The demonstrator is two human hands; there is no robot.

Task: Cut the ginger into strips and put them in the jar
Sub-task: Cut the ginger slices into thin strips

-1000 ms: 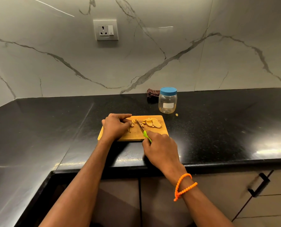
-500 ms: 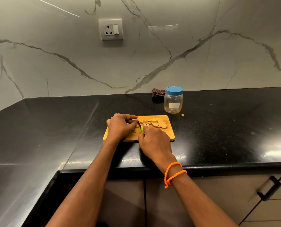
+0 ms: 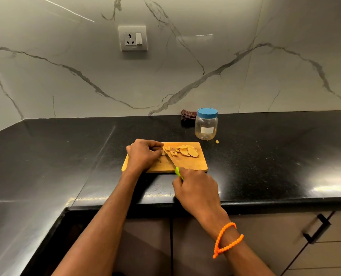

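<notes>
A wooden cutting board [image 3: 193,166] lies on the black counter. Ginger slices [image 3: 188,152] are piled at its far right, and cut strips [image 3: 172,153] lie beside the blade. My left hand [image 3: 142,154] rests curled on the board's left part, its fingertips holding a piece of ginger against the board. My right hand [image 3: 196,189] grips the green handle of a small knife [image 3: 172,163], whose blade angles up to the ginger by my left fingertips. A clear jar [image 3: 206,126] with a blue lid on stands behind the board's right corner.
A dark folded cloth [image 3: 188,117] lies against the wall left of the jar. A small ginger scrap [image 3: 217,141] sits on the counter [image 3: 275,156] by the jar. A wall socket [image 3: 133,38] is above. Cabinet doors with a black handle [image 3: 316,229] are below the counter edge.
My right hand has drawn back toward the counter's front edge, pulling the knife through the ginger. My left hand stays on the ginger. The view shifted slightly.
</notes>
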